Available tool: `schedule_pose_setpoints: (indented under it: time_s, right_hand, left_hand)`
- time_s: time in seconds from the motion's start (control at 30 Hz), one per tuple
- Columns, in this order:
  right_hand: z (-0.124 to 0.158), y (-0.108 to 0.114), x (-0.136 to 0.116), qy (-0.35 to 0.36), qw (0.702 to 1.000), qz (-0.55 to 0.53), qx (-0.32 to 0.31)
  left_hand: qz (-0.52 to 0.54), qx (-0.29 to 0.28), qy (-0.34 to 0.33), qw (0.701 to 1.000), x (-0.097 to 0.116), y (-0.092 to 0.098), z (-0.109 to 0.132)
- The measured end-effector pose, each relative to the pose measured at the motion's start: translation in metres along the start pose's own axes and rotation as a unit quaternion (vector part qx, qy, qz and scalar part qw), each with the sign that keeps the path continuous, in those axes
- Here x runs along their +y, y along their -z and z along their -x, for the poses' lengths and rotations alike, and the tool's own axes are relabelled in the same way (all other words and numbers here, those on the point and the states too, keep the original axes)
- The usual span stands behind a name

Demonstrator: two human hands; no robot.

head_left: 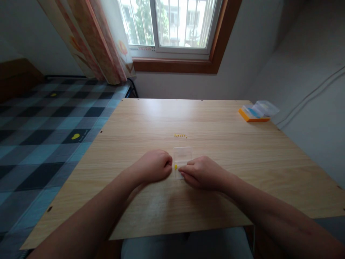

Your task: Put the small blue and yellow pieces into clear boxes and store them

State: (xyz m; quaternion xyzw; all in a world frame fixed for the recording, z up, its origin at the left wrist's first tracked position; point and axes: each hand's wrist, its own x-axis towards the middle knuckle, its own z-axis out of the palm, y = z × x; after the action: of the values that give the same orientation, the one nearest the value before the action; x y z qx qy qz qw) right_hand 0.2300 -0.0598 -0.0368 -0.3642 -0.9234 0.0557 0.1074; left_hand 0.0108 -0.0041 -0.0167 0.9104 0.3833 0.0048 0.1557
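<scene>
A small clear plastic box (pixel 183 153) lies on the table in front of me, with a little yellow cluster (pixel 175 167) at its left side. My left hand (pixel 156 166) is closed in a fist just beside the box's left edge. Its curled fingers hide whatever may be inside. My right hand (pixel 202 172) reaches over the right part of the box, index finger and thumb close together near the yellow cluster. Anything between those fingertips is too small to make out. Beyond the box, several tiny yellow pieces (pixel 180 136) form a short row.
An orange case with a raised clear lid (pixel 254 114) sits at the table's far right. The wooden table (pixel 145 122) has a checked bed (pixel 88 111) along its left, a window (pixel 183 25) behind, and a wall cable (pixel 309 93) on the right.
</scene>
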Motion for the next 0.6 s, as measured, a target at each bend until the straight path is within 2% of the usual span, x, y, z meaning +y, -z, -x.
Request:
schedule_pose_setpoints:
  time_s: [0.2,0.6]
  right_hand:
    - [-0.0049,-0.0017,-0.0021,-0.022,1.000,0.008,-0.009]
    - [-0.0066,-0.0003,-0.0051,-0.044,0.999,0.001,-0.005]
  left_hand:
    - [-0.029,-0.021,-0.028,0.999,0.0031,-0.0004,0.0015]
    - [-0.020,-0.017,-0.027,0.999,0.0045,0.0001,0.0012]
